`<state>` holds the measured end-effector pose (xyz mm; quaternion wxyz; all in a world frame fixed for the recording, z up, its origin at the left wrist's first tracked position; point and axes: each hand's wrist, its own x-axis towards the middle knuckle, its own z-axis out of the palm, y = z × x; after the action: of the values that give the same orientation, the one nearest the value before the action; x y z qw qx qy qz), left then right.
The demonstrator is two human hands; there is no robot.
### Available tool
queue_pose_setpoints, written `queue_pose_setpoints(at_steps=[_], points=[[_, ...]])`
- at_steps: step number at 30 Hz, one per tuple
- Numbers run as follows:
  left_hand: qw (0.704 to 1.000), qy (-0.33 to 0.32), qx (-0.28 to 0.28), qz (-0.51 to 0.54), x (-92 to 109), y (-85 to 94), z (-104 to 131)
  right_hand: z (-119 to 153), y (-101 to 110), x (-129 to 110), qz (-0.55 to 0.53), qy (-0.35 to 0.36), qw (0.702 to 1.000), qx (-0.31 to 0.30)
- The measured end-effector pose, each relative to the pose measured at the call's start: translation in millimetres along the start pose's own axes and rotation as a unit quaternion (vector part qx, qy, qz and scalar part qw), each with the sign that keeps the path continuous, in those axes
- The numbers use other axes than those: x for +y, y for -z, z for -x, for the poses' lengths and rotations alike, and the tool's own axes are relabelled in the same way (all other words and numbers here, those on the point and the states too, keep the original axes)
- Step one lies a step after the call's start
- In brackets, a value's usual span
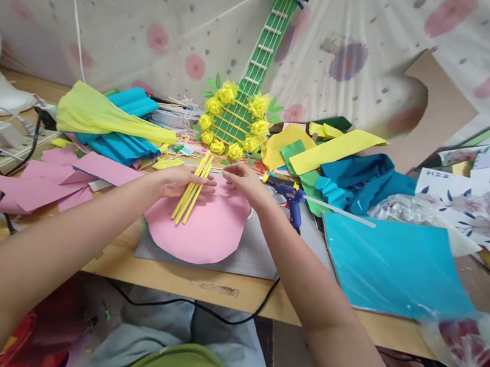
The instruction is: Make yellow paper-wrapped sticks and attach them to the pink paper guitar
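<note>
Several thin yellow sticks point(190, 194) lie across the fingers of my left hand point(182, 183), their lower ends over a pink rounded sheet point(204, 236). To the right, my right hand point(241, 182) is above the far edge of the pink sheet, fingers apart and partly bent, with nothing visible in it. The pink sheet rests on a grey mat point(256, 259). Just beyond my hands stands a green paper guitar point(264, 57) with white strings and yellow flowers round its body.
A blue glue gun point(293, 206) lies right of my right hand. Blue sheets point(394, 264) are farther right. Pink scraps point(37, 183) and yellow crepe paper point(107, 117) lie left. A black cable point(216, 314) hangs along the table's front edge point(211, 286).
</note>
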<state>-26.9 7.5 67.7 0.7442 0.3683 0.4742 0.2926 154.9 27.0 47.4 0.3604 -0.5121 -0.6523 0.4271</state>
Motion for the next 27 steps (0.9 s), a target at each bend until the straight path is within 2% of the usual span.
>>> queue_pose_setpoints(at_steps=[2,5,12,14,17,19,21,23,27], points=[[1.0,-0.005,-0.018,-0.013,-4.3,-2.0,-3.7,7.4,-8.7,-10.3,-0.058,-0.038,0.996,-0.051],[0.999,-0.018,-0.031,-0.037,-10.4,-3.9,-7.9,11.2,-18.0,-17.6,-0.08,-0.047,0.994,-0.064],[0.993,-0.019,0.016,-0.114,-12.8,-7.9,-4.0,1.8,-25.3,-12.0,-0.118,-0.088,0.985,-0.084],[0.992,-0.021,0.029,-0.122,-11.9,-10.9,-1.1,-3.6,-27.2,-12.0,-0.142,-0.092,0.984,-0.061],[0.992,-0.008,0.034,-0.122,-9.8,-13.8,3.8,-11.8,-25.0,-14.6,-0.184,-0.108,0.977,0.022],[0.993,0.004,0.028,-0.114,-7.6,-12.9,7.4,-14.6,-17.4,-16.2,-0.224,-0.117,0.965,0.067],[0.994,0.006,0.029,-0.109,-4.9,-9.6,10.7,-13.5,-5.9,-16.3,-0.239,-0.119,0.96,0.085],[0.992,0.006,0.051,-0.118,-2.9,-5.0,12.6,-8.2,5.8,-14.5,-0.205,-0.118,0.97,0.065],[0.978,0.001,0.118,-0.173,-4.0,1.7,9.9,7.8,15.4,-7.5,-0.049,-0.142,0.988,-0.022]])
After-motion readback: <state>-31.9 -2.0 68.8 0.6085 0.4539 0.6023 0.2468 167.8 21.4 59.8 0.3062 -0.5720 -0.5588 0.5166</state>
